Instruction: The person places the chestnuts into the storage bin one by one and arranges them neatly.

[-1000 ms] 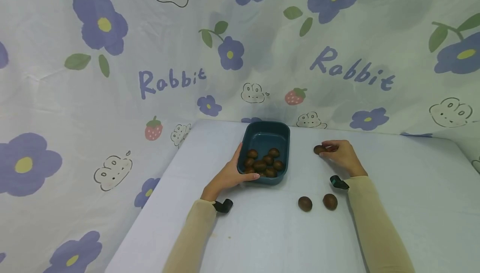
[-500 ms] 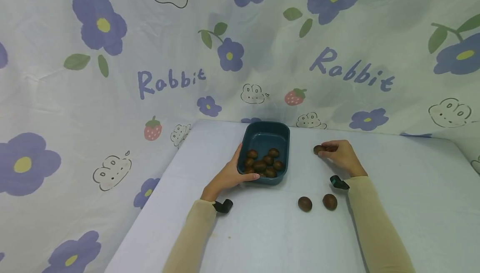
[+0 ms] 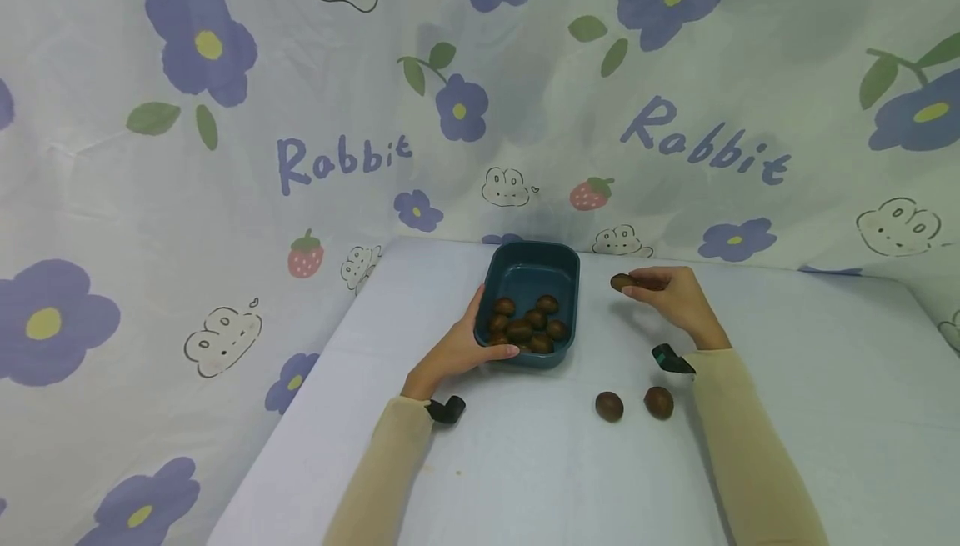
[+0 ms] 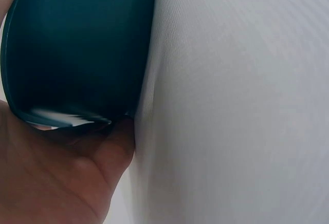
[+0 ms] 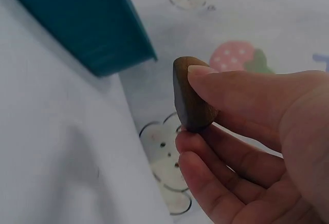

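Note:
My left hand (image 3: 459,349) grips the near left corner of a dark teal box (image 3: 577,300), its thumb along the near wall and its fingers by the left side. In the left wrist view the box's outer wall (image 4: 82,44) fills the upper left. Several brown chestnuts (image 3: 519,330) lie in the near half of the box. To the right of it, my right hand (image 3: 675,300) pinches one chestnut (image 5: 193,98) between thumb and fingers, raised above the table. Part of that chestnut is hidden behind the thumb.
Two more chestnuts, one on the left (image 3: 609,407) and one on the right (image 3: 659,403), lie on the white tabletop (image 3: 525,471) in front of the right hand. A patterned cloth (image 3: 360,221) with flowers and rabbits hangs behind and left of the table.
My right hand has lifted the chestnut off the table and moved it slightly left, towards the box. The left hand and the box have stayed in place.

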A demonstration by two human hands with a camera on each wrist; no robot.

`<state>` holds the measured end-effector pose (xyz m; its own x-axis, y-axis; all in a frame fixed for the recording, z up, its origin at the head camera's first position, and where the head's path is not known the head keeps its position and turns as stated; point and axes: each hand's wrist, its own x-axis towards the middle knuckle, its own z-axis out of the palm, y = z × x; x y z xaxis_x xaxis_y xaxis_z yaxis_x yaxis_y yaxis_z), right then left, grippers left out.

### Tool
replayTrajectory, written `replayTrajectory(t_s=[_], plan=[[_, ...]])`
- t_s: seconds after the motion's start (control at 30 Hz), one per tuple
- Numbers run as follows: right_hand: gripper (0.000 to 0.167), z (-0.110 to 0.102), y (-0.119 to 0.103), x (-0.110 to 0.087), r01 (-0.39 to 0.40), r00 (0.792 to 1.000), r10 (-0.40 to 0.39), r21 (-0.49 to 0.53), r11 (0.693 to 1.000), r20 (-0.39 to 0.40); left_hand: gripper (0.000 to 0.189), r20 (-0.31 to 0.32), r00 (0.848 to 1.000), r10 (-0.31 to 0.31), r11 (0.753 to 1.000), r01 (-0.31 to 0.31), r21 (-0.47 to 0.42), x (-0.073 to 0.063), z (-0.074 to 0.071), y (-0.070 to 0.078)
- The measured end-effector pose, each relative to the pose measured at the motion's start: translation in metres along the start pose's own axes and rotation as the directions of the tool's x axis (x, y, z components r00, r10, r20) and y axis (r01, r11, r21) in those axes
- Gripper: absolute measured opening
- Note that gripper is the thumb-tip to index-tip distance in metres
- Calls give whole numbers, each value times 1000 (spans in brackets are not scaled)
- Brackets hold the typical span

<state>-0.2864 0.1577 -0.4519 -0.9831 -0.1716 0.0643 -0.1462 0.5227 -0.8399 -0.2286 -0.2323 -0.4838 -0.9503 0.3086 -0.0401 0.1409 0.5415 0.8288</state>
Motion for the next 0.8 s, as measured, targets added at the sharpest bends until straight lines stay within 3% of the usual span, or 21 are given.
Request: replayTrajectory(t_s=[0.2, 0.6, 0.8], plan=[[51, 4, -24, -7, 48, 999, -48, 50, 998, 8, 133, -1, 1000, 1, 1000, -1, 1, 1, 0, -1], [44, 29, -46, -10, 127, 991, -132, 120, 985, 37, 132, 3, 1000, 5, 1000, -5, 1, -1, -1, -4], [40, 45, -54, -11, 176, 984, -179, 109, 978, 21, 133, 12, 1000, -5, 1000, 5, -3, -3, -3, -2]])
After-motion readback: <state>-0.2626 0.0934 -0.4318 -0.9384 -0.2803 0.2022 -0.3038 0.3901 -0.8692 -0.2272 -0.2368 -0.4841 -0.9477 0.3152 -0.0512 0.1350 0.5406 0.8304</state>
